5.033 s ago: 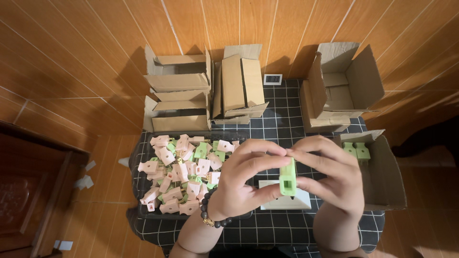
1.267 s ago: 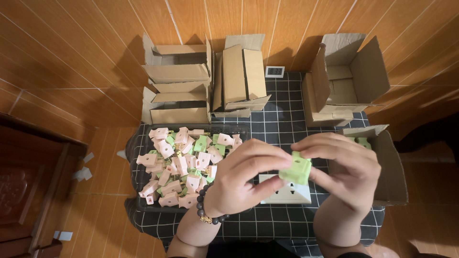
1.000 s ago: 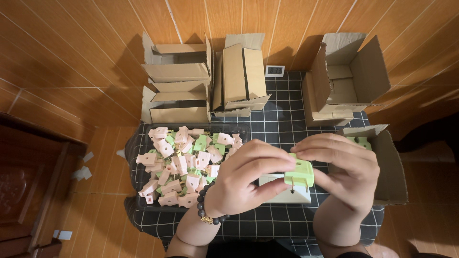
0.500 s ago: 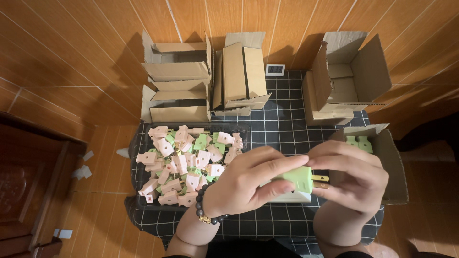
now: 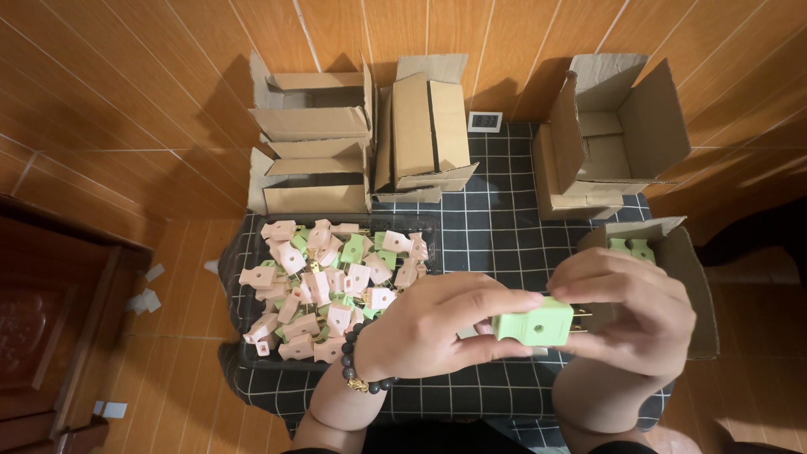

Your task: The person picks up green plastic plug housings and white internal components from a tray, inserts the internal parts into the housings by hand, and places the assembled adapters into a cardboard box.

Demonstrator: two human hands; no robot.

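Note:
Both hands hold one light green plug [image 5: 535, 322] with brass prongs pointing right, above the checked cloth. My left hand [image 5: 437, 332], with a dark bead bracelet on the wrist, pinches the plug's left end. My right hand [image 5: 626, 315] wraps over its right end and the prongs. To the left lies a black tray [image 5: 433, 225] heaped with several pink and green plug parts [image 5: 324, 282]. An open cardboard box [image 5: 685, 277] at the right holds green plugs [image 5: 630, 246].
A dark checked cloth [image 5: 504, 227] covers the low table. Several open cardboard boxes [image 5: 311, 143] stand at the back left, a folded one [image 5: 429, 126] in the middle, a larger one [image 5: 609, 134] at the back right. A small white square device [image 5: 484, 121] lies behind them. Wooden floor surrounds everything.
The green plug has been turned from upright to lying flat with its prongs to the right. Both hands have dropped lower and closer to me; a white piece under them is now hidden.

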